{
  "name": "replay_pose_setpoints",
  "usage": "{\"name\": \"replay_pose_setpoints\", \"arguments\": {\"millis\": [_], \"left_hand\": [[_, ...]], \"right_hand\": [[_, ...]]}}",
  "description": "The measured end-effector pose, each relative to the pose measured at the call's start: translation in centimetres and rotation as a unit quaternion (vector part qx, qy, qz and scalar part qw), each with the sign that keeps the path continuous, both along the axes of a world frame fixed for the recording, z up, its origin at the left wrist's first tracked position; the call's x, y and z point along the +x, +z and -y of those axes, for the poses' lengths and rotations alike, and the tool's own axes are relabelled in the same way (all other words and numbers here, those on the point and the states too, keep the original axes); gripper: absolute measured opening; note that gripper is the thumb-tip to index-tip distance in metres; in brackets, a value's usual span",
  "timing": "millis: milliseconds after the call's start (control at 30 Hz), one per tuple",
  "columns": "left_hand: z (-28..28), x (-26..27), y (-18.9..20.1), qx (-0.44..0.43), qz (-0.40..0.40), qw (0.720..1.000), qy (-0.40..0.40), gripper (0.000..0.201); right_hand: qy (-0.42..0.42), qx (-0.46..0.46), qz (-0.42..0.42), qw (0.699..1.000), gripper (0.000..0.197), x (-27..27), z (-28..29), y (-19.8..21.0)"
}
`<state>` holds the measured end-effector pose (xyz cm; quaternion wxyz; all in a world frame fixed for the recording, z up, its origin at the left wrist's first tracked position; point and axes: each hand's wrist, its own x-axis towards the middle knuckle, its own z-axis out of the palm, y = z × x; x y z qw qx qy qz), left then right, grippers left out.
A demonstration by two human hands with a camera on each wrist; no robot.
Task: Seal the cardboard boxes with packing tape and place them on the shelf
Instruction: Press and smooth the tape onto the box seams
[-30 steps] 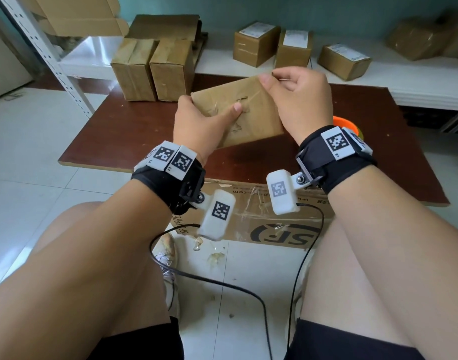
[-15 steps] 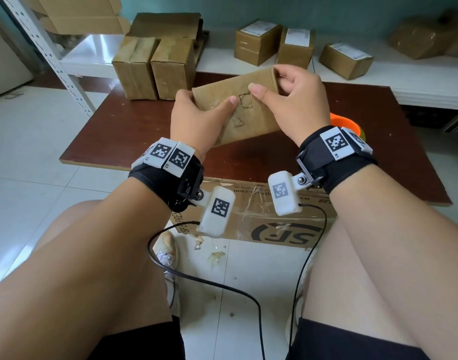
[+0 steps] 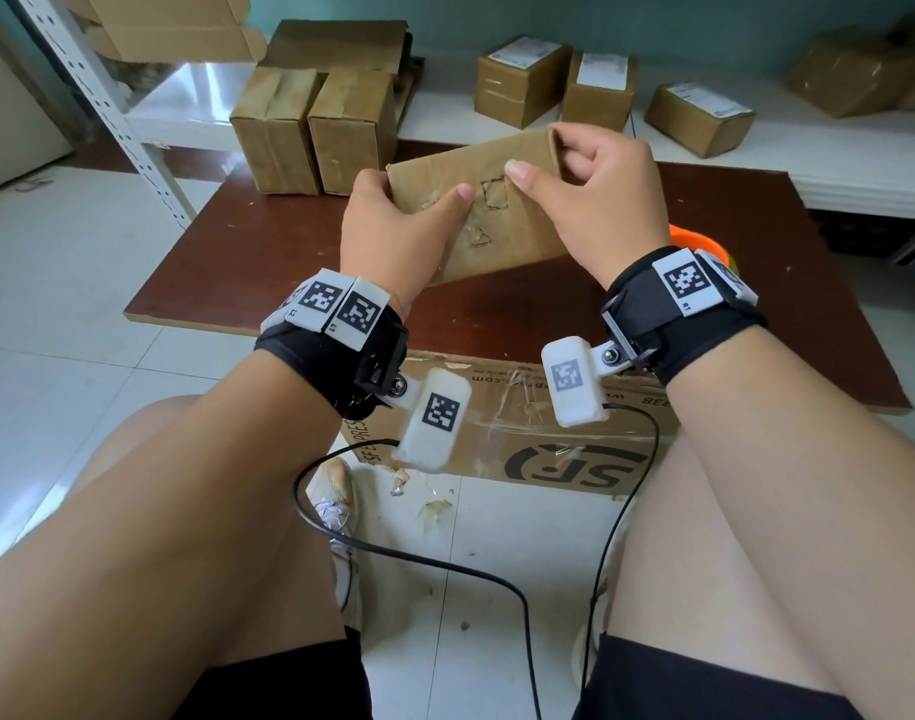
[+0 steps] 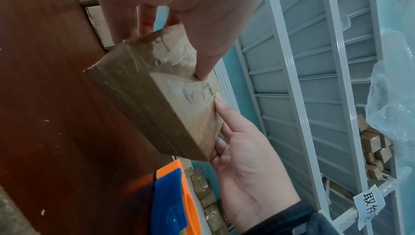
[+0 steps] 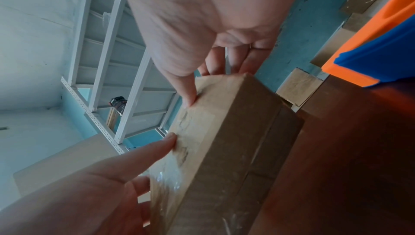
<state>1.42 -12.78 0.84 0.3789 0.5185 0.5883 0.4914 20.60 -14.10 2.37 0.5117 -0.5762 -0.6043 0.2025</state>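
1. box (image 3: 502,215) sits mid-frame above the table (image 3: 247,262), tilted a bit more upright than a second ago.
2. left hand (image 3: 388,226) and right hand (image 3: 595,200) both grip it, so i reckon i'm checking the tape.

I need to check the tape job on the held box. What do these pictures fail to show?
- Far face of the held box: hidden in the head view, turned away.
- Its ends: covered by the left hand and right hand.
- Orange tape dispenser: mostly behind the right wrist.
- Shelf box labels: too small.

Both hands (image 5: 202,34) on cardboard box (image 5: 224,150)
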Motion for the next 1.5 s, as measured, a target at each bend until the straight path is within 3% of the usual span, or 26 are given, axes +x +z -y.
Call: {"name": "replay_pose_setpoints", "arguments": {"millis": [133,267,467,600,767,867,1000,1133,1333,1433,1500], "left_hand": [[-0.1,0.0,0.0,0.006,0.004,1.000,0.001,0.058],[-0.2,-0.1,-0.1,-0.002,0.010,1.000,-0.002,0.057],[-0.2,0.0,-0.2,0.006,-0.007,1.000,-0.007,0.051],[-0.2,-0.1,-0.3,0.007,-0.002,1.000,-0.012,0.050],[-0.4,-0.3,-0.2,0.026,-0.012,0.999,-0.017,0.027],[-0.1,-0.2,-0.2,0.037,-0.013,0.999,-0.025,0.031],[0.2,-0.1,0.1,0.056,-0.011,0.998,-0.030,0.037],[0.7,-0.2,0.7,0.062,-0.012,0.996,-0.055,0.030],[1.2,-0.3,0.0,0.100,-0.110,0.984,-0.098,0.060],[0.9,-0.7,-0.2,0.091,-0.137,0.980,-0.108,0.065],[0.7,-0.9,-0.3,0.083,-0.147,0.979,-0.117,0.063]], "right_hand": [[0.007,-0.003,0.004,1.000,0.043,-0.3,-0.2,-0.2],[0.014,-0.011,-0.001,1.000,0.049,-0.1,-0.4,-0.4],[-0.018,-0.016,0.060,0.998,0.068,-0.2,-0.4,-0.5],[-0.020,-0.016,0.038,0.999,0.060,-0.1,-0.9,-0.7],[-0.039,-0.022,0.063,0.997,0.057,0.2,-1.1,-0.5],[-0.033,-0.012,0.058,0.998,0.055,0.2,-0.7,-0.6],[-0.052,-0.001,0.040,0.998,0.076,0.4,-1.3,-1.0],[-0.074,-0.015,0.035,0.997,0.102,0.7,-2.2,-1.5],[-0.102,-0.031,0.081,0.991,0.082,0.6,-2.3,-1.4],[-0.123,-0.027,0.071,0.990,0.045,0.8,-1.9,-0.7],[-0.129,-0.020,0.058,0.990,0.034,1.3,-1.5,-0.3]]}}
